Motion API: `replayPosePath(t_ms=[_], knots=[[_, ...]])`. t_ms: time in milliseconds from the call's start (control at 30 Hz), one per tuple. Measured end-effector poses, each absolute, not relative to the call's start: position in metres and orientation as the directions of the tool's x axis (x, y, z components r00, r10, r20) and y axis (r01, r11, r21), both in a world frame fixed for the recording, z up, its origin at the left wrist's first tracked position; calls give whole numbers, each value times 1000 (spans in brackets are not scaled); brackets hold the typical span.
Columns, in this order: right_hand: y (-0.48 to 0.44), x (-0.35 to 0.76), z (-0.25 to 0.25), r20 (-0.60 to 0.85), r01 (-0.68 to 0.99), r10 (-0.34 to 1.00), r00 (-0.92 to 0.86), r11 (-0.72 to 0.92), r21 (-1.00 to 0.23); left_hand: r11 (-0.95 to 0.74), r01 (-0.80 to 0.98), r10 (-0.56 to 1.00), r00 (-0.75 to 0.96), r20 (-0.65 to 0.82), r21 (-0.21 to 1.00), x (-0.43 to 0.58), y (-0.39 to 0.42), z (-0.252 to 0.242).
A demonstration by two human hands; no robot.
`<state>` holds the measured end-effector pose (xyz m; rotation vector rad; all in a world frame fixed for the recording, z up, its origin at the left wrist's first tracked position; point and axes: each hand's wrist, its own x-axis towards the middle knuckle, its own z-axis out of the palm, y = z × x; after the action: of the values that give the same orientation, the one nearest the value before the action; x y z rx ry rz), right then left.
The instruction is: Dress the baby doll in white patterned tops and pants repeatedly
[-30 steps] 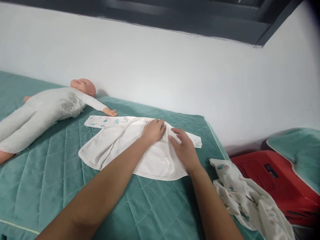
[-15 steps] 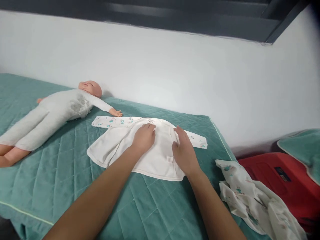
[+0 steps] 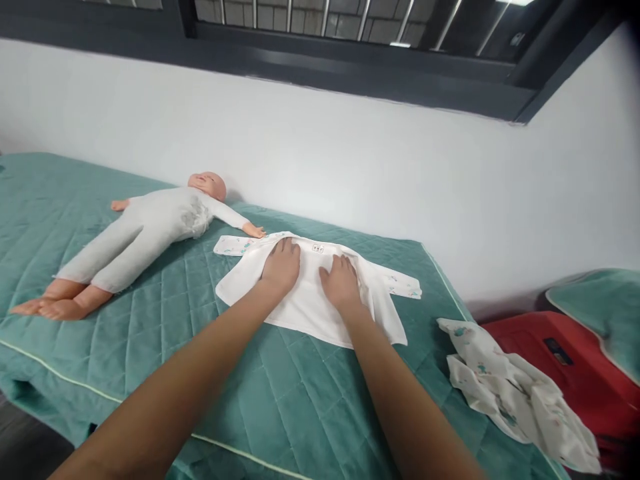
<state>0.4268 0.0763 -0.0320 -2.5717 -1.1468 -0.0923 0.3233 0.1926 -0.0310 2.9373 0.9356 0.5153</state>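
A small white baby shirt point(image 3: 310, 303) lies spread with its front panels apart and its plain inside facing up. Its sleeves carry a coloured print and stretch out to both sides. My left hand point(image 3: 283, 265) rests flat on the left part near the collar, fingers extended. On the right part lies my right hand point(image 3: 342, 280), also open, fingers pointing to the collar. A baby doll point(image 3: 157, 220) with a white cloth body lies on its back to the left, one hand touching or very near the shirt's left sleeve.
A green quilted cover point(image 3: 165, 373) is under everything. Crumpled printed white cloth point(image 3: 515, 387) hangs at the right edge, beside a red case or chair point(image 3: 565, 360) with green fabric point(image 3: 600, 300) on it. Behind stand a white wall point(image 3: 350, 160) and a dark window frame point(image 3: 300, 60).
The shirt's right panel has been folded outward, showing more of the inside and the collar label. My right hand has moved left onto the shirt. The camera view has tilted up.
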Motion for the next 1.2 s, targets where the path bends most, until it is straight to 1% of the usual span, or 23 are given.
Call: replayPosePath(t_ms=[200, 367, 467, 600, 733, 800, 900, 1000, 1100, 1200], knots=[[71, 436, -32, 183, 677, 654, 734, -689, -259, -801, 550, 598, 732, 325, 236, 319, 196, -40], [73, 432, -32, 143, 627, 617, 774, -717, -304, -794, 549, 608, 726, 322, 261, 318, 195, -39], [73, 434, -30, 113, 622, 622, 775, -719, -309, -793, 551, 609, 727, 316, 260, 319, 195, -40], [73, 433, -28, 147, 646, 633, 760, -715, -267, -798, 559, 602, 721, 344, 224, 320, 195, -40], [73, 426, -27, 169, 652, 630, 758, -718, -246, -851, 502, 522, 772, 364, 155, 321, 193, -39], [72, 421, -28, 196, 683, 655, 730, -702, -201, -874, 468, 482, 794, 370, 134, 320, 190, -38], [68, 416, -29, 195, 789, 765, 614, -597, -141, -900, 420, 432, 820, 376, 116, 310, 179, -35], [64, 415, -31, 136, 863, 855, 501, -481, -156, -922, 369, 383, 826, 414, 117, 286, 161, -31], [61, 416, -31, 93, 872, 873, 479, -461, -166, -923, 361, 383, 813, 439, 137, 250, 142, -27], [58, 413, -30, 52, 878, 885, 463, -450, -160, -936, 335, 348, 840, 417, 107, 217, 128, -27]])
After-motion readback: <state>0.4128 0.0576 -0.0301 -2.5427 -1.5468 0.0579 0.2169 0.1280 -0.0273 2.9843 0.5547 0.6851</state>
